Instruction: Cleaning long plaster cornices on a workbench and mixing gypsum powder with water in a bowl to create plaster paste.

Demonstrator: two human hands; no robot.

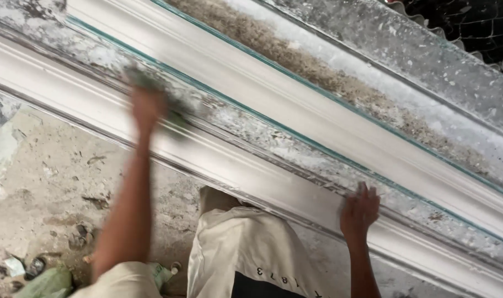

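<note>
- Left hand (148, 105) is up on the long white moulding (218, 160), blurred in motion, with a greenish pad or cloth (152, 83) under it; the fingers look clenched on that pad, though the blur keeps me from being sure.
- Right hand (360, 208) sits lower along the same moulding, fingers spread and pressed flat on its edge, grasping nothing, just bracing.
- The moulding's long axis runs on a diagonal, from upper left down to lower right, right across the view.
- It lies straight ahead of both hands, beyond the fingertips; the left hand is on its upper-left stretch, the right hand on its lower-right stretch, well apart.
- A glass strip with a green edge (295, 132) runs parallel just beyond, on a dusty, crusted counter (246, 121).
- A second white moulding (295, 105) lies parallel farther out.
- Below: the person's pale trousers (246, 248) and a gritty floor (47, 187) with scraps.
</note>
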